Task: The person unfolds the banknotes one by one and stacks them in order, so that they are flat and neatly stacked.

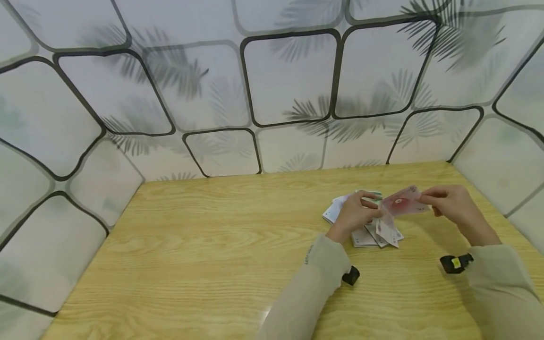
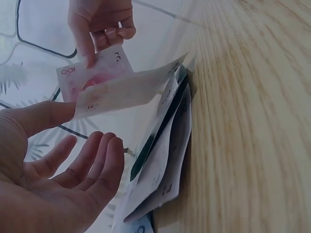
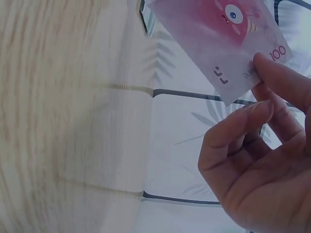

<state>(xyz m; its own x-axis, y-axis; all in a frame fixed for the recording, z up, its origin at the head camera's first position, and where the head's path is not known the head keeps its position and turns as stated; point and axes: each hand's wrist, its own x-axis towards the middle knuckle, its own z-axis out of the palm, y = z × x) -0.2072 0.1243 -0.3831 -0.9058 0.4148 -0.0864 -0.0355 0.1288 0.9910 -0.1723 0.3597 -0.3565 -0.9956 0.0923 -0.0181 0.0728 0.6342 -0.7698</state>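
My right hand pinches one corner of a pink play banknote between thumb and fingers. A 100 and a round cartoon eye show on the banknote in the right wrist view. The left hand hovers over a loose pile of banknotes. In the left wrist view, its straight thumb meets the raised end of a pale banknote, which slants up from the pile. The other left fingers are spread loosely, apart from that note. Part of the pile is hidden under the left hand.
The pile sits toward the right of a wood-grain table. A pale wall covering with dark outlines and leaf prints rises behind it and at both sides. A small black device is at the right cuff, another black device at the left.
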